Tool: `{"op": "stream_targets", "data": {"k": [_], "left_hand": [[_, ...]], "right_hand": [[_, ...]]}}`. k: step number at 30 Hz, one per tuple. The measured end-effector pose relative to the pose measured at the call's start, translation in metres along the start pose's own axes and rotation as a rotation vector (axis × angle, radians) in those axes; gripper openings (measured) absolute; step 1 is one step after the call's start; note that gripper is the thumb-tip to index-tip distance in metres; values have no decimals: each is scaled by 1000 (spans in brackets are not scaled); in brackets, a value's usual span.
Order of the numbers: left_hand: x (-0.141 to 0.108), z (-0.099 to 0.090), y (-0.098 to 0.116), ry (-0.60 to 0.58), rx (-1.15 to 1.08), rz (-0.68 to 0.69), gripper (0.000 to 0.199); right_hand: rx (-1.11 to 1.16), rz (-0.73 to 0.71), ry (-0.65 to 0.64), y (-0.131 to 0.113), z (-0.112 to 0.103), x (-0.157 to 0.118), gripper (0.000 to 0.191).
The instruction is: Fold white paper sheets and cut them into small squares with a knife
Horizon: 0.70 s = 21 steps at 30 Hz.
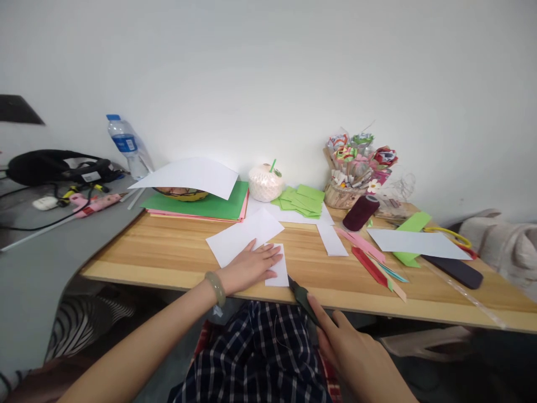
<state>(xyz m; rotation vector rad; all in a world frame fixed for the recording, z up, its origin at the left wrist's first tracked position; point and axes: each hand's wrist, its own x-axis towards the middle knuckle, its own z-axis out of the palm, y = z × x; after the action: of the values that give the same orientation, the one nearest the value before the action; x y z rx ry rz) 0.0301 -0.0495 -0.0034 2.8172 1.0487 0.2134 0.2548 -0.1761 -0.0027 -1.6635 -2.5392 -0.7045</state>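
Note:
My left hand point(254, 266) lies flat, fingers stretched out, on a small white paper piece point(277, 275) near the table's front edge. A larger white sheet point(235, 240) lies behind it, partly under the fingers. My right hand point(339, 336) is closed round the dark green handle of a utility knife point(302, 296). Its dark tip meets the lower right corner of the small piece. Further right lies a narrow white paper strip point(333, 240). Behind, several green paper pieces point(302, 200) are heaped on a white sheet.
Coloured paper point(230, 202) lies stacked at the back left. A white round ornament point(265, 183), a basket of paper flowers point(340, 195) and a maroon thread spool point(361, 212) stand behind. Coloured strips point(369, 266) and a dark phone point(457, 272) are right; a glue gun point(94, 204) and water bottle point(128, 148), left.

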Motion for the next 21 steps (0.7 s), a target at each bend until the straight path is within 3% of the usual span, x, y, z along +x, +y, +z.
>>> {"op": "stream_targets", "data": {"k": [7,17,21], "left_hand": [[1,-1,-1,-10,11,10,47],[3,8,-7,30,53,44,53],[3,7,-6,28,75,40,56]], "right_hand": [[114,36,-173,5,2,12,52],[169,105,-254,5,-5,39,47],[149,138,-359,3,-10,51,46]]}}
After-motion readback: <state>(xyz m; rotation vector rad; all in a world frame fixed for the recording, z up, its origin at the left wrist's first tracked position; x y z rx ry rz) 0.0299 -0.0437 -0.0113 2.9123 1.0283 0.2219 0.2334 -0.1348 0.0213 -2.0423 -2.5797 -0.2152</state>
